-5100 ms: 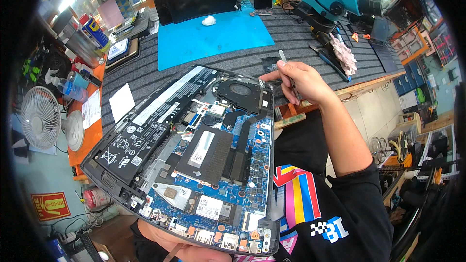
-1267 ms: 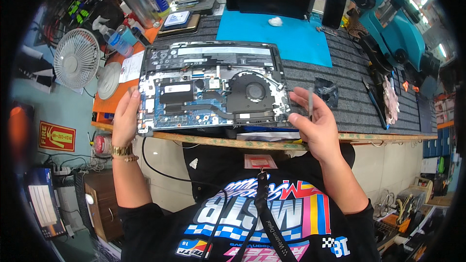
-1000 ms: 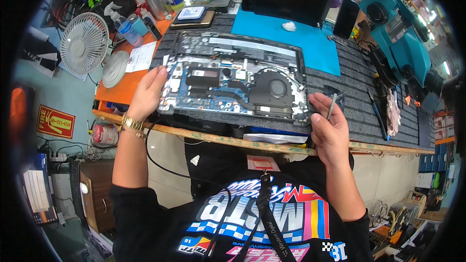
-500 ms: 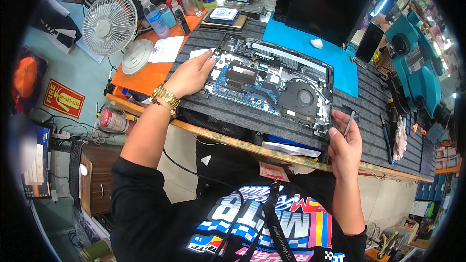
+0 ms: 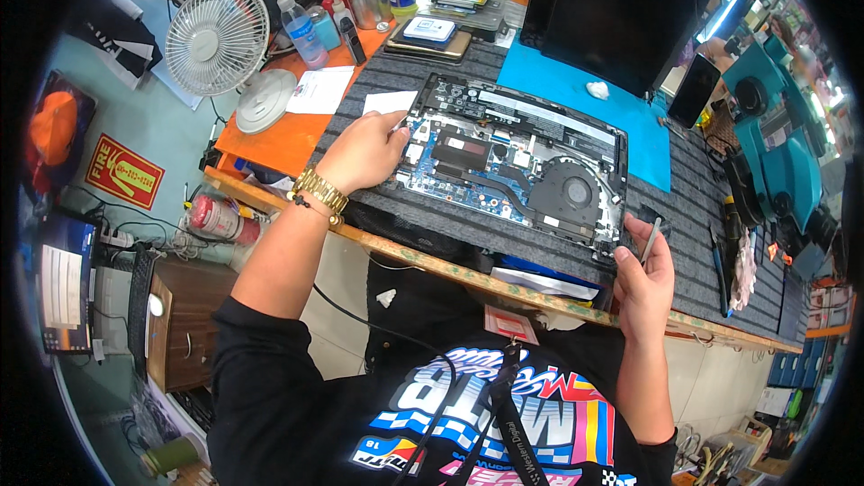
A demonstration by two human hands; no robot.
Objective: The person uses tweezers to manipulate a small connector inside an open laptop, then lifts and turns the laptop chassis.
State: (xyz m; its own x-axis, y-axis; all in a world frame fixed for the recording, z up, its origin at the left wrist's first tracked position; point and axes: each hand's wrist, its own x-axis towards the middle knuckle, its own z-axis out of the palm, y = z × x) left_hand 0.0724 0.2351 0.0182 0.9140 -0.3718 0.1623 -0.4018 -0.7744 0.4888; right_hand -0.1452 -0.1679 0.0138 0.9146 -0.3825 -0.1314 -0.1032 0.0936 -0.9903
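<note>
A laptop base (image 5: 468,182) with its bottom cover off lies on the grey ribbed mat, showing a blue circuit board, a black fan (image 5: 573,192) and a long black battery (image 5: 549,120) along its far side. My left hand (image 5: 367,151) grips the left edge, thumb on top and the other fingers partly hidden. At the near right corner my right hand (image 5: 646,281) closes on the base between thumb and fingers. A thin grey metal tool (image 5: 651,239) sticks up from the fingers of that same hand.
A blue mat (image 5: 648,148) lies beyond, with a black screen (image 5: 621,13) standing over it. To the right are a teal microscope-like device (image 5: 774,139) and screwdrivers (image 5: 720,270). A white fan (image 5: 218,40) and spray bottle (image 5: 301,31) stand at left. A wooden edge (image 5: 468,277) borders the bench.
The whole view has shifted slightly, so the scene sits a little lower and further right. Both hands keep their hold on the laptop base, which shows no clear movement on the mat.
</note>
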